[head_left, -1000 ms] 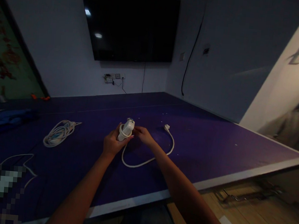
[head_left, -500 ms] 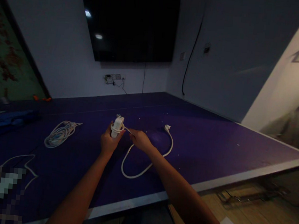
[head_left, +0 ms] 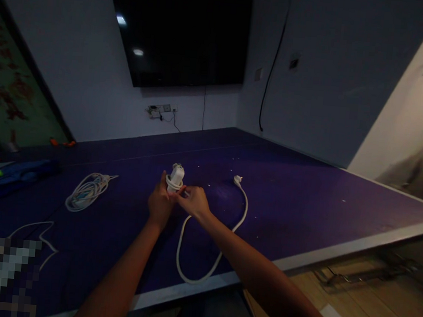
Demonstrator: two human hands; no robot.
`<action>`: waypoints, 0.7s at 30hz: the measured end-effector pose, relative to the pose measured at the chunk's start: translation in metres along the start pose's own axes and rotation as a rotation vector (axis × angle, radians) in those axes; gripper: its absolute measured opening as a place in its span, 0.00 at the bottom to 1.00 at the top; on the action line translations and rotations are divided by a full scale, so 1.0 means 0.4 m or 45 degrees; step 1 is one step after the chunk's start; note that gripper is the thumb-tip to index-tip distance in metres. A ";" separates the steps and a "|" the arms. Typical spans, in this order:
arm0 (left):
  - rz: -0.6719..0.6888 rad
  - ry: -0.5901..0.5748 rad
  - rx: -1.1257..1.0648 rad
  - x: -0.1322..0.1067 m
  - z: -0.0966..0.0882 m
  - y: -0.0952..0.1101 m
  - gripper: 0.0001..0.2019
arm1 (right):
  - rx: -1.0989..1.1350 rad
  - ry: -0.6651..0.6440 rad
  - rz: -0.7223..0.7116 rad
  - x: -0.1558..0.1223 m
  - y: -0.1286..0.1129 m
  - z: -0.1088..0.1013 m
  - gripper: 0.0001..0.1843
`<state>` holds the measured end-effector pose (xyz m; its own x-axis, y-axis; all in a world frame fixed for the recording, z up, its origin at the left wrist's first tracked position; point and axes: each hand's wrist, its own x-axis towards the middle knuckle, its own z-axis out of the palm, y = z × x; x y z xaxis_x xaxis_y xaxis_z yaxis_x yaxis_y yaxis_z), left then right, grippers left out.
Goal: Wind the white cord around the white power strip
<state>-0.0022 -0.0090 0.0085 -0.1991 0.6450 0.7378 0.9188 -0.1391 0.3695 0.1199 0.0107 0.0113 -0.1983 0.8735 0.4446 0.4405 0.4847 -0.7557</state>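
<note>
A white power adapter (head_left: 177,175) stands upright in my left hand (head_left: 161,201), whose fingers wrap round its lower part. White cord is wound around the adapter's middle. My right hand (head_left: 195,201) pinches this power cord close against the adapter's right side. From there the cord's free length (head_left: 196,281) loops over the purple surface towards me and passes under my right forearm. It ends at a white plug (head_left: 237,180) lying to the right of my hands. The fingertips of my left hand are partly hidden behind the adapter.
A coiled white cable (head_left: 88,192) lies on the purple surface (head_left: 296,205) to the left. Blue cloth (head_left: 28,174) and a thin white cord (head_left: 43,237) are further left. A pale edge strip (head_left: 337,243) borders the front. A television (head_left: 185,38) hangs on the far wall.
My right hand has drawn in against the adapter, bringing the cord close to it. Both hands sit slightly further right, and the cord's loop has slid nearer to the front edge.
</note>
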 end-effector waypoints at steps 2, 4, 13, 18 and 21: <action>0.018 -0.023 0.068 -0.004 0.002 0.013 0.35 | 0.050 0.096 0.105 -0.001 0.002 0.004 0.27; 0.034 -0.055 0.117 -0.005 0.002 0.021 0.35 | 0.118 0.144 0.163 0.001 0.006 0.007 0.28; -0.047 -0.167 -0.391 0.007 0.001 0.011 0.40 | 0.589 0.099 0.124 0.046 0.039 -0.013 0.31; -0.541 -0.285 -1.175 0.021 0.030 -0.016 0.35 | 0.771 -0.010 0.209 0.060 0.058 -0.036 0.29; -0.714 -0.297 -1.239 0.027 0.045 -0.027 0.37 | 0.890 -0.137 0.231 0.058 0.060 -0.032 0.28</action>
<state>-0.0080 0.0130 0.0022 -0.3354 0.9093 0.2463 0.0473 -0.2448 0.9684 0.1372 0.0420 0.0095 -0.2761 0.9250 0.2610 -0.1805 0.2168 -0.9594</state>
